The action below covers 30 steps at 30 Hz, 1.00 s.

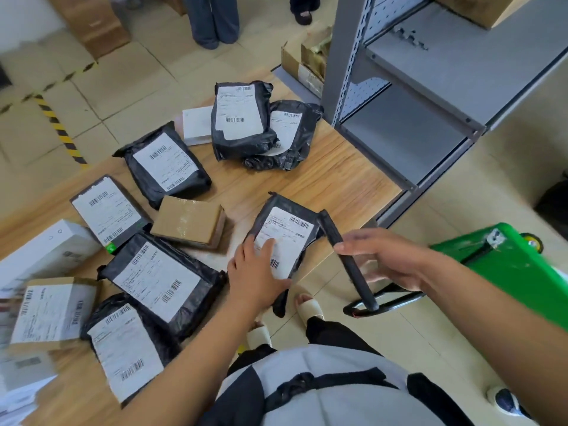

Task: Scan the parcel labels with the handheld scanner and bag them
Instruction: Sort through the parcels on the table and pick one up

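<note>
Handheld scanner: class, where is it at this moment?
Head view, right of centre: the handheld scanner is held in the right hand, just right of the black labelled parcel the left hand rests on.

Parcels [166, 167] on table [338, 179], shelf unit [415, 96] right, cart [507, 265] beside.

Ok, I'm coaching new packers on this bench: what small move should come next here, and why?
Probably tilt the scanner in the right hand to face a barcode on the black parcel. The left hand rests on its upturned label at the edge of the table, and the scanner sits edge-on beside it, not visibly aimed.
</note>
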{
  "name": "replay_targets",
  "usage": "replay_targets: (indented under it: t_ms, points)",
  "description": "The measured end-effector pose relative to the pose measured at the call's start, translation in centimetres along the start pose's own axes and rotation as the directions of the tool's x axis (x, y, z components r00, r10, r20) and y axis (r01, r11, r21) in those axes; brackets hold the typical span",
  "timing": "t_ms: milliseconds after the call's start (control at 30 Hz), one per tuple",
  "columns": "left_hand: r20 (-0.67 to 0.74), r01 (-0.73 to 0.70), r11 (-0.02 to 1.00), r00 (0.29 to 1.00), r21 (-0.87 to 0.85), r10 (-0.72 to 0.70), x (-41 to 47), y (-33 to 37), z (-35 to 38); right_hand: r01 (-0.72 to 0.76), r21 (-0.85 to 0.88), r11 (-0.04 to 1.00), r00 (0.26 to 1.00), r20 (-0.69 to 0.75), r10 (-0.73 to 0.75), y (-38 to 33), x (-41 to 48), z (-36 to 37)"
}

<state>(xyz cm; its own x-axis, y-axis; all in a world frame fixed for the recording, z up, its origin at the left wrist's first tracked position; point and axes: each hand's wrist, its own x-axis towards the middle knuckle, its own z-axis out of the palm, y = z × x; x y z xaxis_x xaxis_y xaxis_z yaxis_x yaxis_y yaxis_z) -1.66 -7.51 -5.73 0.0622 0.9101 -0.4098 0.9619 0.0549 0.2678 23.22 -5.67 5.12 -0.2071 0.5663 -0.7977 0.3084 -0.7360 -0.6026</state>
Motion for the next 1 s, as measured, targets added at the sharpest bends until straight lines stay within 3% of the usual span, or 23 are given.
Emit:
replay_targets:
  t_ms: [267, 533, 633, 767, 1000]
  points:
    - [-0.035, 0.153, 0.987, 0.988, 0.052, -0.151, -0.3, 1.2, 0.0, 0.024, 0.339, 0.941, 0.987, 0.144, -0.077, 1.5, 3.3, -1.4]
    - [-0.036, 0.257, 0.966, 0.965, -0.036, -0.259, 0.1, 2.6, -0.1, 0.056, 0.342, 0.938, 0.972, 0.196, -0.13, -0.9, 5.6, -2.6]
    - [0.024, 0.333, 0.925, 0.942, -0.185, -0.334, 0.0, 2.5, -0.7, 0.105, 0.304, 0.947, 0.958, 0.224, -0.178, -2.7, 5.2, -2.1]
    - [0.065, 0.379, 0.789, 0.914, -0.483, -0.4, -1.7, 1.7, -1.4, 0.193, 0.248, 0.949, 0.913, 0.309, -0.267, -4.6, 3.7, -0.2]
    - [0.151, 0.302, 0.314, 0.892, -0.9, -0.427, -10.4, -1.5, -2.1, 0.29, 0.184, 0.939, 0.853, 0.395, -0.341, -3.5, -1.7, 5.8]
